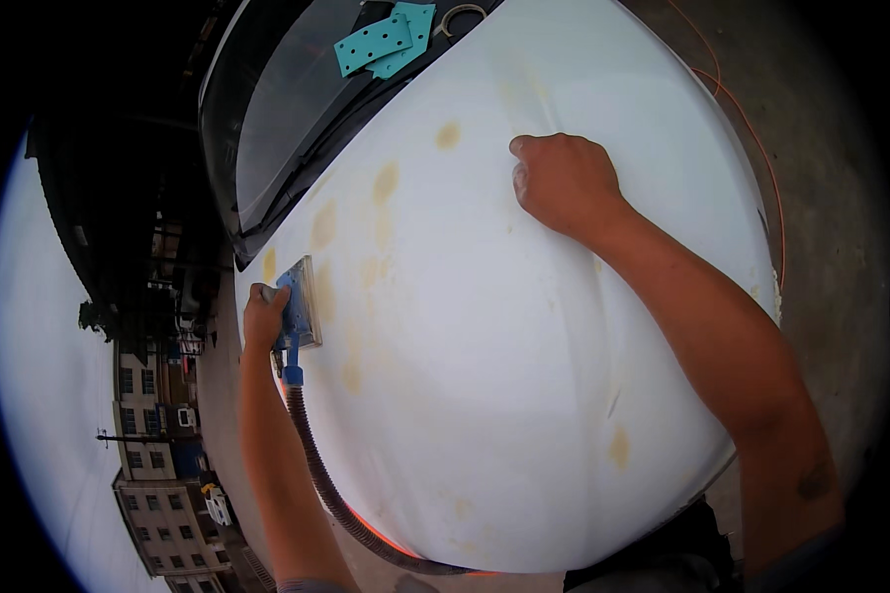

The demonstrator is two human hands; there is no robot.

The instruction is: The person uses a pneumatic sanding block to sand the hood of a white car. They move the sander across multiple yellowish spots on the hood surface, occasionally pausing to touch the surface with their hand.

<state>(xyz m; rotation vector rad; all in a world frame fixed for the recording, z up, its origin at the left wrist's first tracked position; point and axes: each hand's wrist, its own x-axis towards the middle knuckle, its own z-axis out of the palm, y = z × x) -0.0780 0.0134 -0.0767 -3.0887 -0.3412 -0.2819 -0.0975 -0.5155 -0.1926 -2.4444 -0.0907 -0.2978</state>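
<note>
A white car hood (pixel 485 346) with several yellowish filler patches fills the middle of the view. At its left edge my left hand (pixel 264 314) grips a blue power sander (pixel 297 301), whose flat rectangular pad is tilted up on the hood's side. A dark ribbed hose (pixel 311 445) runs from the sander down along the hood's lower left edge. Over the upper right part of the hood is my right hand (pixel 569 186), fingers curled into a loose fist, with nothing showing in it. Its palm side is hidden.
Teal perforated sanding sheets (pixel 386 42) lie at the base of the windshield (pixel 297 109), beside a roll of tape (pixel 462 20). An orange cord or hose (pixel 761 163) runs along the ground (pixel 821 217) to the right. Buildings (pixel 168 514) and parked vehicles stand at the left.
</note>
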